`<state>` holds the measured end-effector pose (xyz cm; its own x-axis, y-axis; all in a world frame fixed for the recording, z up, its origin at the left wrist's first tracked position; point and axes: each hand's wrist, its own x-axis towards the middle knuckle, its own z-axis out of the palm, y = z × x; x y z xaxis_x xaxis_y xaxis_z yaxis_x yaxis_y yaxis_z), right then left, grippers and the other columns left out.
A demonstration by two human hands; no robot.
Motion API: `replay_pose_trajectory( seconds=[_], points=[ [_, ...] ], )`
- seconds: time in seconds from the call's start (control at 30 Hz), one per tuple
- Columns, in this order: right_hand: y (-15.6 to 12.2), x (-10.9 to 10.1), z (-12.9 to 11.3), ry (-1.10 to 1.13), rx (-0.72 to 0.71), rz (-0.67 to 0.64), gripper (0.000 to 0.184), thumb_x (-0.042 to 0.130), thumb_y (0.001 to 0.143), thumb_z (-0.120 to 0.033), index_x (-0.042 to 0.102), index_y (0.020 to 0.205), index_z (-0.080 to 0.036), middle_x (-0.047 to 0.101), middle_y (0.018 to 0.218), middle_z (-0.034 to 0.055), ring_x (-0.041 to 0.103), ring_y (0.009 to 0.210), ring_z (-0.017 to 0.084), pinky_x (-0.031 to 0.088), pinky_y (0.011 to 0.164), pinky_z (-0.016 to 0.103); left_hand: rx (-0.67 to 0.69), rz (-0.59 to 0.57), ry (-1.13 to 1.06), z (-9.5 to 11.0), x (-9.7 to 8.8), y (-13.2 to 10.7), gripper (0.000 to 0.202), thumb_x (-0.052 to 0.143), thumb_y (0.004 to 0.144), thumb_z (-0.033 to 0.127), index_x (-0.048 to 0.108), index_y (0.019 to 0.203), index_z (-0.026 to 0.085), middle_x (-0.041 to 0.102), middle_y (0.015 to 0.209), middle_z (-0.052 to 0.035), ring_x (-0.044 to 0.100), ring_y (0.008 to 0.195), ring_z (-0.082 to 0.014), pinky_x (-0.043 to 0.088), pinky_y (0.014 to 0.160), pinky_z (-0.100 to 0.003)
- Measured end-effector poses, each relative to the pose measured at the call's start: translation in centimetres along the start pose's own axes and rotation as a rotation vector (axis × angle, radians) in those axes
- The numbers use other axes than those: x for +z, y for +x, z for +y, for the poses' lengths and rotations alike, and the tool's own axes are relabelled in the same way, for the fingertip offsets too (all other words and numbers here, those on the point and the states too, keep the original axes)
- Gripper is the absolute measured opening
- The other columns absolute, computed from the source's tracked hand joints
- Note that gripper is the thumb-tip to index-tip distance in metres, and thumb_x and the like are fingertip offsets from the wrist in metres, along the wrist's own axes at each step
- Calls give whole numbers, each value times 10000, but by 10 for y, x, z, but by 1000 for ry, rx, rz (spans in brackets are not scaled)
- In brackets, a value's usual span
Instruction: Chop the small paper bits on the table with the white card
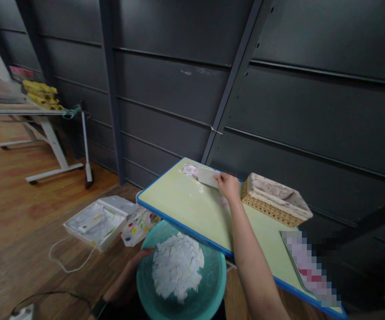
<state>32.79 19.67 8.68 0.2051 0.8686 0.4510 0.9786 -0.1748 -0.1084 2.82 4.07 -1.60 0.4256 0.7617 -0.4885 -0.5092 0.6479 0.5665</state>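
My right hand is closed on the end of a flat, pale rectangular card low over the table. The card's far edge is beside a small heap of pinkish-white scraps on the pale yellow tabletop. A few white bits lie nearer me. Against the table's near edge, a teal plastic colander is filled in the middle with white paper-like pieces. My left hand grips the colander's left rim, its fingers partly hidden.
A cloth-lined wicker basket stands at the table's back right, with a blurred flat item in front. An open white box and a dotted plastic bag lie on the floor, with cables nearby. Dark panels rise behind the table.
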Motion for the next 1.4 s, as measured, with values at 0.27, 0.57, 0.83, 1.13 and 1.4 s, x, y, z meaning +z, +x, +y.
replay_pose_trajectory(
  seconds=[0.27, 0.57, 0.83, 1.13, 1.4],
  points=[
    [-5, -8, 4, -53, 22, -31, 360, 415, 852, -412, 670, 761, -176, 671, 774, 107, 577, 706, 176, 247, 550, 255, 11, -75, -38, -2, -8, 6, 371, 575, 747, 292, 612, 1076, 126, 758, 810, -65, 668, 856, -275, 471, 779, -389],
    [-46, -17, 13, 46, -30, -11, 380, 414, 839, -422, 609, 635, -168, 632, 613, 72, 525, 568, 146, 232, 524, 247, 25, 39, 74, 2, -1, -1, 497, 582, 727, 346, 542, 1156, 99, 740, 630, -14, 667, 601, -253, 473, 635, -352],
    [-97, -22, 27, 303, -71, 49, 395, 432, 821, -464, 562, 592, -169, 565, 513, 22, 459, 464, 115, 251, 491, 221, 92, 135, 134, 21, -9, -6, 598, 591, 717, 298, 446, 1267, 113, 746, 671, -39, 653, 541, -247, 457, 617, -364],
    [-125, -9, 18, 345, -98, 41, 344, 398, 843, -385, 672, 856, -177, 679, 700, 64, 605, 607, 175, 391, 578, 243, 97, 98, 163, 16, 4, -7, 497, 565, 733, 252, 512, 1193, 72, 746, 668, -46, 666, 596, -242, 464, 637, -352],
    [-181, -19, 10, 445, -349, 74, 295, 401, 839, -213, 657, 984, -207, 701, 843, 53, 656, 715, 157, 495, 659, 246, 122, 55, 147, 10, -2, -2, 520, 600, 719, 304, 517, 1193, 109, 752, 749, -47, 675, 674, -248, 462, 674, -349]
  ],
)
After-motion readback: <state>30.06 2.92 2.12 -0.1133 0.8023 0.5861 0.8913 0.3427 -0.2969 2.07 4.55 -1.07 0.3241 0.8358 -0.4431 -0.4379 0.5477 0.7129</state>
